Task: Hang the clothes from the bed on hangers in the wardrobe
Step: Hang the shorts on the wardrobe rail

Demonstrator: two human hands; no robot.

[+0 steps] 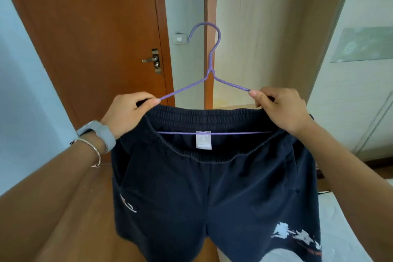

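A pair of dark navy shorts [212, 189] with a white print on one leg hangs in front of me, held up at chest height. A purple wire hanger [211, 64] sits inside the elastic waistband, its hook pointing up and its bottom bar visible across the opening. My left hand [125, 112] pinches the waistband and the hanger's left shoulder. My right hand [280, 108] pinches the waistband and the right shoulder. The open wardrobe [265, 38] with pale wood panels stands straight ahead behind the hanger.
A brown wooden door [95, 38] with a metal handle is at the left. A light switch [179, 38] is on the wall between the door and the wardrobe. The white bed [340, 229] edge shows at the lower right, wooden floor [85, 208] below.
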